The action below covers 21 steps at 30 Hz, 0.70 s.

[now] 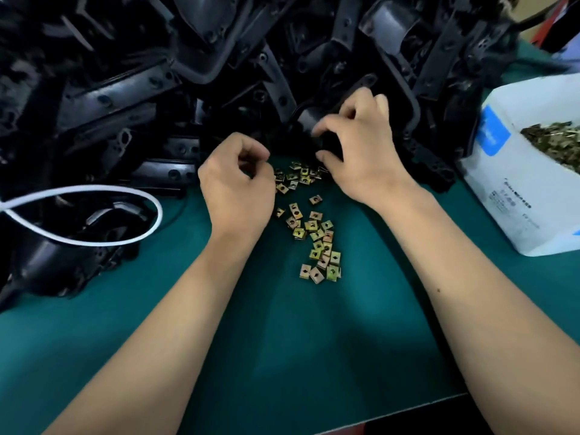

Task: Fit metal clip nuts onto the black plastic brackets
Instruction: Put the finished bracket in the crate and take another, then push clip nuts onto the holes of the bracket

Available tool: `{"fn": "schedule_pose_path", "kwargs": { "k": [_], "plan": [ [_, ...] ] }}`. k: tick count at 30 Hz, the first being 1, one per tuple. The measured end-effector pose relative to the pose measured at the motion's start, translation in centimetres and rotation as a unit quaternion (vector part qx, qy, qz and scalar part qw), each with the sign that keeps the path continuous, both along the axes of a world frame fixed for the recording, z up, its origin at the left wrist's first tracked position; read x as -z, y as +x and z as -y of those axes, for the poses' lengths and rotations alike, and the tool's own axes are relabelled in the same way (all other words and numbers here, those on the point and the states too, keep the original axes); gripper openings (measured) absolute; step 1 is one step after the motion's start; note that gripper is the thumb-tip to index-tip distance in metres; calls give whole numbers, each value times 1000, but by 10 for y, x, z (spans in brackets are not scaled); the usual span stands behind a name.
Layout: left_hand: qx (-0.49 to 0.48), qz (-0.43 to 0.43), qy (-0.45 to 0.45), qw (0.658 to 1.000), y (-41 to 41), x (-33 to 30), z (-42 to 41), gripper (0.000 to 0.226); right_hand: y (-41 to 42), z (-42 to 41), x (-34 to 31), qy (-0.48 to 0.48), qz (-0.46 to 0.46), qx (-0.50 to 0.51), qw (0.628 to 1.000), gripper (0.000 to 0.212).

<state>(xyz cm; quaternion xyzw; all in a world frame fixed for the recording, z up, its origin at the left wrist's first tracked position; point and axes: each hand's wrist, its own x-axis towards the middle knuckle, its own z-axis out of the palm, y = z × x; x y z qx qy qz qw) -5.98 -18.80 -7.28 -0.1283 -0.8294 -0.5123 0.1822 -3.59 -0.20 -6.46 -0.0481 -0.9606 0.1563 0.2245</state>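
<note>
Your right hand (357, 146) curls its grip round a black plastic bracket (309, 120) at the foot of the bracket heap (131, 89), probably to steady it for fitting. Your left hand (238, 186) is curled just beside it; whether its grip pinches a nut, cannot tell. Loose clip nuts (317, 237) lie scattered on the green surface (282, 356) between your wrists, within reach. The white box (514, 189) on the right holds the bulk supply
</note>
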Motion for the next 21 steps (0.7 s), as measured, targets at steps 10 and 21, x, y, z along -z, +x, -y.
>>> {"fn": "schedule_pose_path", "kwargs": {
  "k": [10, 21],
  "plan": [
    [-5, 36, 19, 999, -2, -1, 1, 18, 8, 38, 4, -94, -48, 108, 988, 60],
    [15, 50, 141, 989, -6, 2, 5, 16, 23, 28, -15, -273, -367, -2, 889, 8]
  ]
}}
